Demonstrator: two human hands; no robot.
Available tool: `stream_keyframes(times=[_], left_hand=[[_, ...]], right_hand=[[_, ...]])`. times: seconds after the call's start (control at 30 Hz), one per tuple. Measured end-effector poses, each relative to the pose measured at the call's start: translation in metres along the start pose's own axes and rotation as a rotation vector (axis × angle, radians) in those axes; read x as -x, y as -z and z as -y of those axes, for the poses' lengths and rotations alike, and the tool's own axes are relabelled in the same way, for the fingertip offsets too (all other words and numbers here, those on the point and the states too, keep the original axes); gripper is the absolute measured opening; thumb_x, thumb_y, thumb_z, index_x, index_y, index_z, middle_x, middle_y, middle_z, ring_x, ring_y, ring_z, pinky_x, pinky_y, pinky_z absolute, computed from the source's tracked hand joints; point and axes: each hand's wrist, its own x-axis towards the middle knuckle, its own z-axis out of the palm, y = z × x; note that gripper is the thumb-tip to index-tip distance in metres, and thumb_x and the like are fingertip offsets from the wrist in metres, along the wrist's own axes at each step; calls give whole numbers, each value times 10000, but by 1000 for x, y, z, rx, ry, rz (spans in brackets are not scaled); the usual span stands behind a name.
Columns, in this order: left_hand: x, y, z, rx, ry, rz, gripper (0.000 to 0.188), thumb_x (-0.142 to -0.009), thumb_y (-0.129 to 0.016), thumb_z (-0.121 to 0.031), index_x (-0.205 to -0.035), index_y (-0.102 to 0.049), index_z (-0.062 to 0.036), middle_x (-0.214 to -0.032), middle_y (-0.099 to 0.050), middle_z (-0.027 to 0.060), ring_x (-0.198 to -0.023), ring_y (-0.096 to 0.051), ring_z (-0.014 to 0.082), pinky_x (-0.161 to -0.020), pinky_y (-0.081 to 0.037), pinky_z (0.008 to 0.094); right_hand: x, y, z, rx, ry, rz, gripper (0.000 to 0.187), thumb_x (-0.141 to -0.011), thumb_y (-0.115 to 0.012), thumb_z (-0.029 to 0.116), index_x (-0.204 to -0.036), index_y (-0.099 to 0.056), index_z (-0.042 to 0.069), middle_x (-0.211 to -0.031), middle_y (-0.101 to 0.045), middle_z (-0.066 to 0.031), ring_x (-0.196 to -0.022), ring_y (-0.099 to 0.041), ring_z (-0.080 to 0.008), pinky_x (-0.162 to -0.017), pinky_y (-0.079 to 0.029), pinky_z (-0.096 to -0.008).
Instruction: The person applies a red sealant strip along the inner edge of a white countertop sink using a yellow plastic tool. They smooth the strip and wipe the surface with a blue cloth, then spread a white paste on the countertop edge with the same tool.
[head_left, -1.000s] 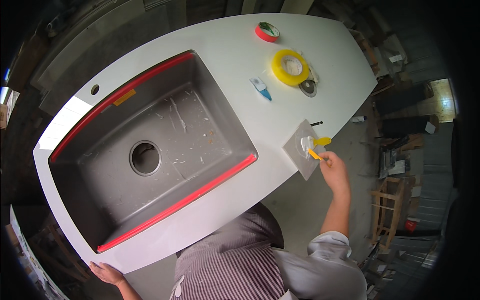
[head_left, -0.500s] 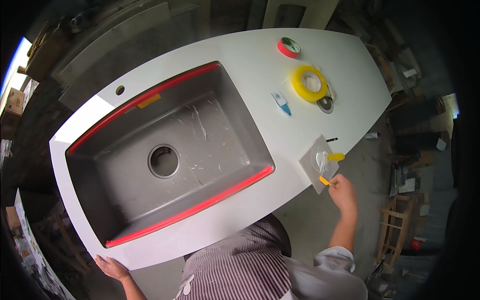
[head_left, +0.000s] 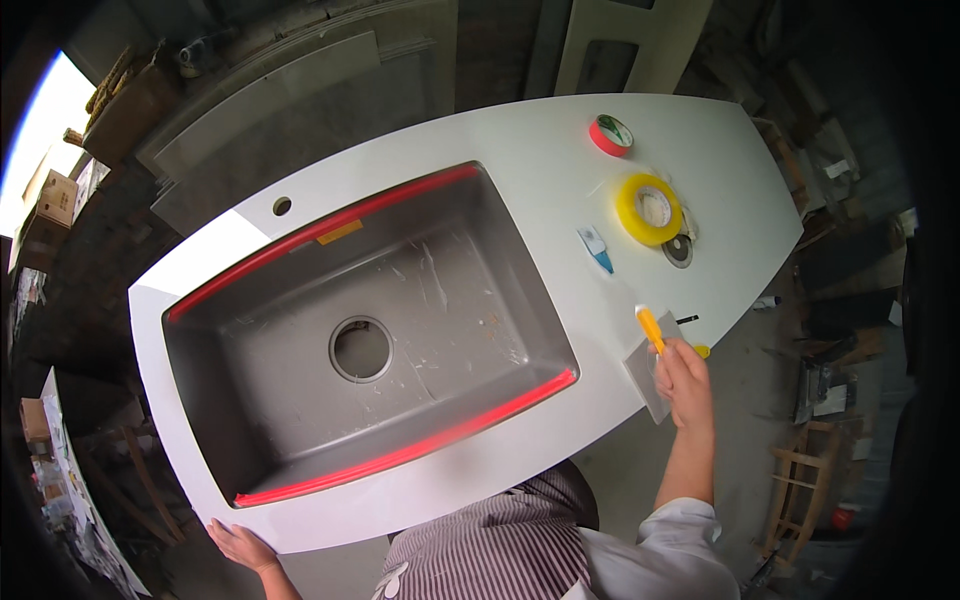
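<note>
My right hand (head_left: 685, 388) grips a small yellow-handled spatula (head_left: 651, 328), its whitish tip pointing up and away from me. Beneath that hand, a grey square board (head_left: 640, 385) lies at the near right edge of the white countertop (head_left: 545, 450). My fingers hide most of the board; a bit of a second yellow handle (head_left: 703, 351) shows behind them. My left hand (head_left: 243, 546) rests at the countertop's near left corner, fingers stretched along the edge. Set in the countertop, a grey sink (head_left: 450, 320) has red tape (head_left: 420, 448) along its near and far rims.
Right of the sink lie a blue-and-white tool (head_left: 597, 250), a yellow tape roll (head_left: 632, 212), a grey disc (head_left: 680, 252), a red tape roll (head_left: 610, 137) and a thin black piece (head_left: 688, 319). A wooden frame (head_left: 800, 475) stands on the floor at right.
My right hand has lifted the spatula from the board and swung it inward over the countertop. The whole view has shifted; my left hand remains at the corner.
</note>
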Motion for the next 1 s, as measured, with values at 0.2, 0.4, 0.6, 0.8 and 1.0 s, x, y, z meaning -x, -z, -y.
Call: stream_keyframes(times=[0.2, 0.4, 0.6, 0.8, 1.0], left_hand=[[0, 2, -3, 58, -3, 33, 535, -968, -443, -191, -1471, -408, -14, -1549, -345, 240, -1453, -289, 384, -1188, -203, 475], [-4, 67, -95, 279, 48, -114, 434, -972, -631, -299, -1218, -622, 58, -1235, -620, 293, -1083, -608, 458, -1020, -431, 554], [2, 110, -149, 23, -27, -17, 471, -958, -653, -262, -1225, -592, 121, -1217, -617, 318, -1129, -561, 483, -1010, -441, 478], [0, 69, -91, 96, -55, 0, 485, -944, -616, -230, -1282, -550, 112, -1240, -585, 321, -1124, -562, 489, -983, -447, 543], [5, 34, -47, 75, -77, -15, 484, -946, -592, -212, -1300, -531, 111, -1246, -573, 320, -1118, -565, 493, -964, -454, 566]], right_hand=[[-119, -97, 12, -481, 114, 263, 250, -1075, -405, 260, -954, -528, 80, -789, -634, -81, -672, -607, -191, -602, -464, -305], [-276, -181, 39, -641, 177, 222, 295, -1066, -410, 260, -889, -539, 62, -1208, -629, -203, -1187, -598, -287, -1010, -487, -426], [-305, -267, 19, -614, 132, 328, 276, -1051, -435, 244, -929, -557, 28, -1220, -625, -210, -1195, -599, -290, -1027, -479, -417], [-308, -213, 37, -546, 225, 422, 303, -1062, -420, 297, -943, -550, 51, -1056, -674, -160, -971, -683, -268, -884, -548, -398], [-306, -201, 68, 48, 197, 208, 228, -1029, -489, 264, -1009, -538, 42, -985, -646, -100, -868, -634, -196, -811, -523, -356]])
